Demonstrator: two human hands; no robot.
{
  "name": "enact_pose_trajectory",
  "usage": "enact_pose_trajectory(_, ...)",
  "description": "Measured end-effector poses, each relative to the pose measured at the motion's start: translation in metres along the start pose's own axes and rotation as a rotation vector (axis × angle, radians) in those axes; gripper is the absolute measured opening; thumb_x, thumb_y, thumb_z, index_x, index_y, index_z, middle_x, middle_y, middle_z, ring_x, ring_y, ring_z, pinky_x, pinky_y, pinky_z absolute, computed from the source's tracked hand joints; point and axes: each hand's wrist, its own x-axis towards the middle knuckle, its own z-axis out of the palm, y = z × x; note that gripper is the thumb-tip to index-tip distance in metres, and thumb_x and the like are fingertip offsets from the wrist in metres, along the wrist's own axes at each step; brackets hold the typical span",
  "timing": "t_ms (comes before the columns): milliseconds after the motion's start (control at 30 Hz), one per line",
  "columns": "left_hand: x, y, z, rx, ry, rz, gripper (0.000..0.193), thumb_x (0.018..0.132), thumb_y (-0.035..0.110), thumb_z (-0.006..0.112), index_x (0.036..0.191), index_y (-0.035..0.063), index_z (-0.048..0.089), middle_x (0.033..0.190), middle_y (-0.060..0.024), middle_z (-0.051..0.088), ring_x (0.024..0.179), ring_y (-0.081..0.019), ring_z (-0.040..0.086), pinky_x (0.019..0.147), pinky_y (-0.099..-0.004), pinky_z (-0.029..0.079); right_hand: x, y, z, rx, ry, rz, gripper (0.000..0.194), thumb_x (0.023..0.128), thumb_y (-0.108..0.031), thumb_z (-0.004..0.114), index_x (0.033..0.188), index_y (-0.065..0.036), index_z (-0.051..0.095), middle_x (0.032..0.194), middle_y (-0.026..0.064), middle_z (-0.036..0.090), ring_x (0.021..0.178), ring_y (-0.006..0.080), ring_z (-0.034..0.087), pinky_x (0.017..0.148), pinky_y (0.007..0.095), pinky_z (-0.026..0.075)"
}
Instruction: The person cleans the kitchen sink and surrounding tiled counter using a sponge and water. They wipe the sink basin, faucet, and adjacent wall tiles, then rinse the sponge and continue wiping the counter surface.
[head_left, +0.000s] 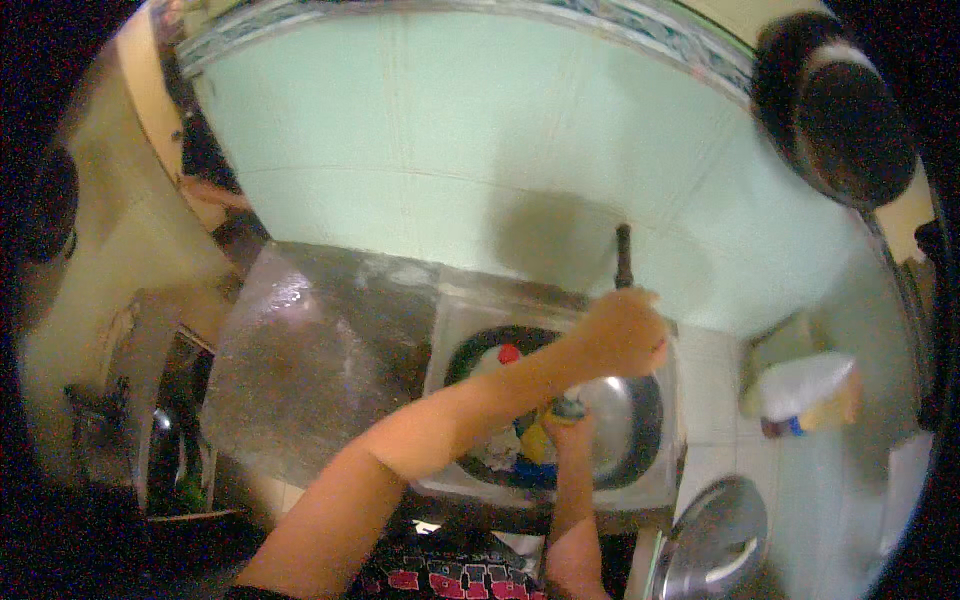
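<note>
A metal sink basin (615, 442) lies in front of me, with colourful items in its left part, among them a small red thing (508, 354) and something yellow (535, 442). My left hand (622, 332) reaches across over the basin's far right edge, just below a dark upright tap or pipe (623, 255); its fingers are partly hidden, and whether it grips the tap cannot be told. My right hand (568, 421) is low over the basin, its fingers around a small container-like object (568, 406) with a yellowish rim, blurred.
A wet dark stone counter (322, 360) adjoins the sink on the left. Pale green tiled wall (450, 135) rises behind. Bags or packets (810, 386) lie at the right, above a round metal lid or tray (720, 525). A dark rounded object (847, 120) is at upper right.
</note>
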Motion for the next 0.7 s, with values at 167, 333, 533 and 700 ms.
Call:
enact_pose_trajectory(167, -0.022, 0.004, -0.045, -0.116, 0.181, 0.140, 0.023, 0.073, 0.013, 0.059, 0.093, 0.0050, 0.065, 0.101, -0.0135, 0.064, 0.103, -0.0357, 0.059, 0.089, -0.0427, 0.049, -0.047, -0.040, 0.030, -0.200, -0.069, -0.287, 0.063, 0.061, -0.010, 0.080, 0.117, -0.002, 0.053, 0.103, 0.0108, 0.064, 0.095, 0.0226, 0.061, 0.083, 0.0356, 0.049)
enact_pose_trajectory(333, -0.091, -0.015, -0.143, -0.401, 0.309, -0.088, 0.036, 0.079, 0.001, 0.058, 0.115, 0.0050, 0.059, 0.121, -0.0144, 0.059, 0.114, -0.0342, 0.055, 0.094, -0.0410, 0.046, -0.027, -0.120, 0.094, 0.158, -0.346, -0.321, 0.036, 0.088, -0.028, 0.055, 0.116, -0.005, 0.054, 0.107, 0.0132, 0.062, 0.097, 0.0289, 0.061, 0.087, 0.0444, 0.050)
enact_pose_trajectory(533, -0.230, -0.053, -0.262, -0.371, 0.286, -0.407, 0.032, 0.077, -0.005, 0.059, 0.107, 0.0060, 0.063, 0.114, -0.0126, 0.062, 0.104, -0.0290, 0.060, 0.088, -0.0359, 0.048, 0.042, -0.247, 0.253, 0.315, 0.004, -0.965, 0.034, 0.096, -0.025, 0.047, 0.120, -0.002, 0.054, 0.112, 0.0147, 0.061, 0.100, 0.0281, 0.060, 0.083, 0.0389, 0.051)
enact_pose_trajectory(700, -0.316, -0.070, -0.301, -0.299, 0.256, -0.648, 0.027, 0.078, -0.005, 0.060, 0.102, 0.0066, 0.066, 0.111, -0.0112, 0.064, 0.102, -0.0281, 0.061, 0.086, -0.0345, 0.049, 0.092, -0.261, 0.389, -0.527, 0.881, -1.771, 0.050, 0.087, -0.012, 0.053, 0.137, -0.015, 0.044, 0.147, 0.0187, 0.030, 0.132, 0.0469, 0.029, 0.110, 0.0553, 0.020)
